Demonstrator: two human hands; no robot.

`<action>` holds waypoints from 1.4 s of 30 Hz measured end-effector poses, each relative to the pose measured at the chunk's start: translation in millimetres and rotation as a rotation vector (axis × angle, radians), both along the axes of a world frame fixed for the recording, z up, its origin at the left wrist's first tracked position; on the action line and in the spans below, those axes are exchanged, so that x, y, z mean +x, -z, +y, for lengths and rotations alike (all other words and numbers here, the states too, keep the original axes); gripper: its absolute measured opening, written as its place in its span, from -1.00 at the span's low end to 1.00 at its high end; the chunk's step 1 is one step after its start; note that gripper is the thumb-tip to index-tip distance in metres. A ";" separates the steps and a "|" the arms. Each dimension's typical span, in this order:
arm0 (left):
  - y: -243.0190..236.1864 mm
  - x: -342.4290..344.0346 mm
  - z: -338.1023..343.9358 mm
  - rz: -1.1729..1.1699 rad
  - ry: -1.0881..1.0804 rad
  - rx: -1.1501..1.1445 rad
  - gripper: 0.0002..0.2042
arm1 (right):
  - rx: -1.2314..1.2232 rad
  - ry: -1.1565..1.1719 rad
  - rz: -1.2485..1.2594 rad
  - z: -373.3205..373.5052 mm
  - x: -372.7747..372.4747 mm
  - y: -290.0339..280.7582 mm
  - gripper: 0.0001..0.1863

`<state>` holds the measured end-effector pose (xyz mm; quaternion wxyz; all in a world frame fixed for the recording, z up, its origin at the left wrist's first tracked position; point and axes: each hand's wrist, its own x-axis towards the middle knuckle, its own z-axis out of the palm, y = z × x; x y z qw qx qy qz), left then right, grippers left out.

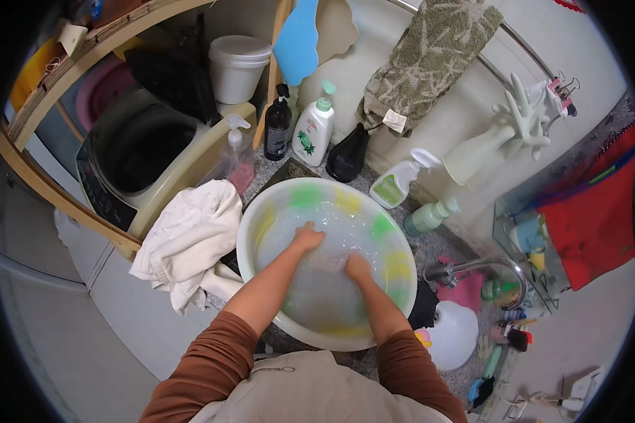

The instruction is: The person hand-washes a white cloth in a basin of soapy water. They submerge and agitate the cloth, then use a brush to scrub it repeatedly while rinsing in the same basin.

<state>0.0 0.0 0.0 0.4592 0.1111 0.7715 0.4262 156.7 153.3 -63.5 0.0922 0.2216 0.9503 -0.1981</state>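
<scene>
Both my forearms reach into a large pale round basin point(247, 248) with green and yellow patches, which holds cloudy, sudsy water point(317, 307). Left of the basin's middle, my left hand point(308, 237) is at the water surface, its visible fingers apart and bent a little. My right hand point(358, 266) is partly sunk to the right and nearer me, fingers curled down and mostly hidden. Between the hands a pale, blurred shape point(327, 261) shows in the water; I cannot tell what it is.
White cloth point(194, 236) lies heaped left of the basin, near an open top-loading washer point(148, 151). Pump bottles point(313, 130) and a spray bottle point(398, 182) line the back. A curved metal faucet point(483, 266) and white rounded object point(453, 336) stand right. Rubber gloves point(501, 130) hang above.
</scene>
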 end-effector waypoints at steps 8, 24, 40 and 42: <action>-48.7 1.6 -27.8 -1.027 -0.253 0.440 -0.51 | -0.133 -0.262 0.775 -128.7 -27.5 -223.3 -0.74; -71.0 26.7 -6.0 -0.135 -0.158 0.491 -0.69 | 0.091 0.004 0.650 -28.6 -13.1 -112.4 -0.75; -65.1 8.3 -21.4 -0.748 -0.334 0.267 -0.45 | -0.233 -0.130 0.598 -97.4 -27.0 -191.8 -0.74; -63.5 6.0 -23.8 -0.898 -0.284 0.489 -0.52 | -0.117 -0.258 0.738 -132.2 -25.3 -229.4 -0.72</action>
